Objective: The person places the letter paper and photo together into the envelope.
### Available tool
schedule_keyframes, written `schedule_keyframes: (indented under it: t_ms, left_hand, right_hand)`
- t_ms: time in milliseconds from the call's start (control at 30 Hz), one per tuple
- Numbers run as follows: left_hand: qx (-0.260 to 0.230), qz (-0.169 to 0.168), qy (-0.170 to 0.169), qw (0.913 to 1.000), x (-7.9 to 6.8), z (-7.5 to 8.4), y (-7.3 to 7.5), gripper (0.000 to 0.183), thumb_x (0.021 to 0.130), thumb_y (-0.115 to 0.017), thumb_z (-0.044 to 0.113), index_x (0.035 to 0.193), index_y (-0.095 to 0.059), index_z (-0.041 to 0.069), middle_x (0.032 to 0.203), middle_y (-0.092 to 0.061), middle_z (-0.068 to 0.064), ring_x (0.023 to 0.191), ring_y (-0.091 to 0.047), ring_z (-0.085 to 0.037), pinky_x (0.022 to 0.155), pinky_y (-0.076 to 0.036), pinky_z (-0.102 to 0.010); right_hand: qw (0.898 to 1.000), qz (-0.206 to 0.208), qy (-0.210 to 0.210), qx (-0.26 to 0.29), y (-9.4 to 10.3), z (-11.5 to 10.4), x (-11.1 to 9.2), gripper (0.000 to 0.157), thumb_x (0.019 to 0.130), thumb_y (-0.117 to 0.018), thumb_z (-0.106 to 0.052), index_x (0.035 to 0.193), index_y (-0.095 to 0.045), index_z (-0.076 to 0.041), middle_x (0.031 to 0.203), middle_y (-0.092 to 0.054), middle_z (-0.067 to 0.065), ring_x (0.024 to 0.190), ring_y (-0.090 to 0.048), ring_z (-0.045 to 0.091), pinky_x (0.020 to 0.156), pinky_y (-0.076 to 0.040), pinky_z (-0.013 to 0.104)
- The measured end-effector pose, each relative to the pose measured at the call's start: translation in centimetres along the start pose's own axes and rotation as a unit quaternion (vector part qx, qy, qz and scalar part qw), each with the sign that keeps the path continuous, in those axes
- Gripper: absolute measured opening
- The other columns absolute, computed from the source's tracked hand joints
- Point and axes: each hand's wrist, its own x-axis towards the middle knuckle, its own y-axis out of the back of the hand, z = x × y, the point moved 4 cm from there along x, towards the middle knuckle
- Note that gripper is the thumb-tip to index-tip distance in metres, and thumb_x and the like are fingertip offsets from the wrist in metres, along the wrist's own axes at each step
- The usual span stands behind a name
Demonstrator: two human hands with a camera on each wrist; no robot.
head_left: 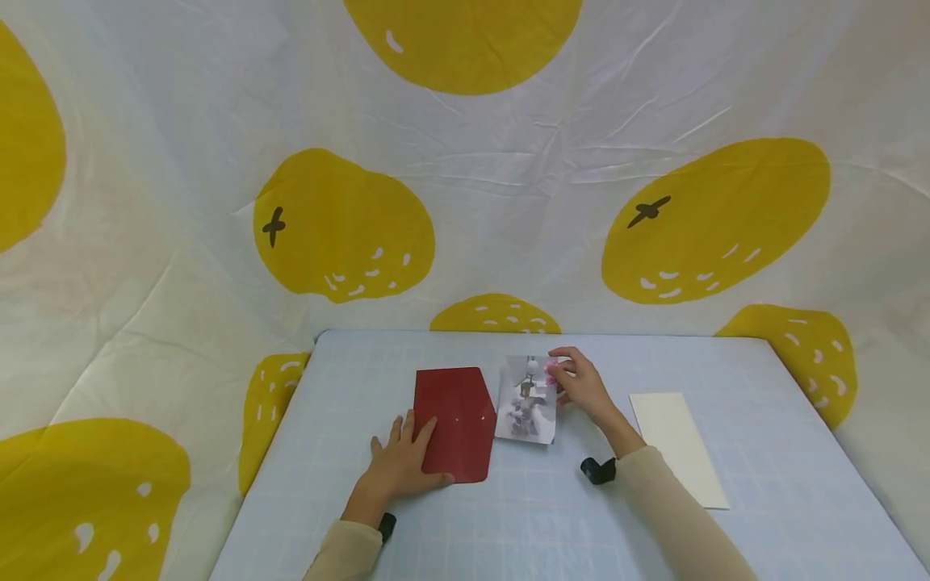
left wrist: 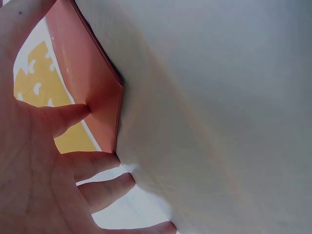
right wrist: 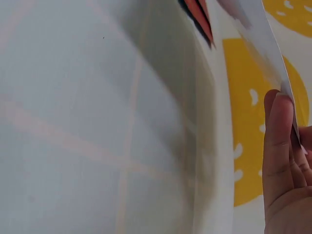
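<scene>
A red envelope (head_left: 459, 440) lies on the table with its pointed flap side toward the right. My left hand (head_left: 398, 466) rests on its lower left corner, fingers spread and straight; in the left wrist view some fingertips touch the red envelope (left wrist: 95, 73) and others reach past it onto the table. To the right, my right hand (head_left: 584, 389) pinches a printed picture card (head_left: 525, 407) by its upper right edge. The card's left edge is close beside the envelope's flap. In the right wrist view the card (right wrist: 268, 41) stands tilted off the table between thumb and fingers.
A cream-coloured paper rectangle (head_left: 679, 448) lies on the table at the right, partly under my right forearm. The table (head_left: 363, 355) has a pale blue checked cover. A white curtain (head_left: 508, 226) with yellow fruit prints hangs behind it and along the sides.
</scene>
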Motion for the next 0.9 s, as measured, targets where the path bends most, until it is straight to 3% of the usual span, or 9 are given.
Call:
schedule_keyframes:
  t_ms: [533, 900]
  left_hand:
    - [0.0, -0.003, 0.008, 1.0, 0.2, 0.0, 0.0, 0.105, 0.073, -0.077, 0.065, 0.155, -0.035, 0.015, 0.161, -0.022, -0.023, 0.144, -0.02, -0.048, 0.103, -0.018, -0.079]
    - [0.008, -0.001, 0.005, 1.0, 0.2, -0.1, -0.1, 0.105, 0.074, -0.075, 0.068, 0.156, -0.034, 0.016, 0.161, -0.02, -0.024, 0.141, -0.016, -0.058, 0.102, -0.019, -0.079]
  right_hand:
    - [0.999, 0.008, -0.03, 0.015, -4.5, -0.5, 1.6, 0.031, 0.101, -0.061, -0.013, 0.131, -0.053, -0.008, 0.105, -0.067, 0.017, 0.068, -0.064, 0.025, 0.052, -0.058, 0.04]
    - [1.0, 0.009, -0.015, 0.012, -6.3, -0.8, 1.6, 0.031, 0.1, -0.062, -0.012, 0.129, -0.053, -0.006, 0.101, -0.067, 0.016, 0.066, -0.065, 0.024, 0.048, -0.056, 0.04]
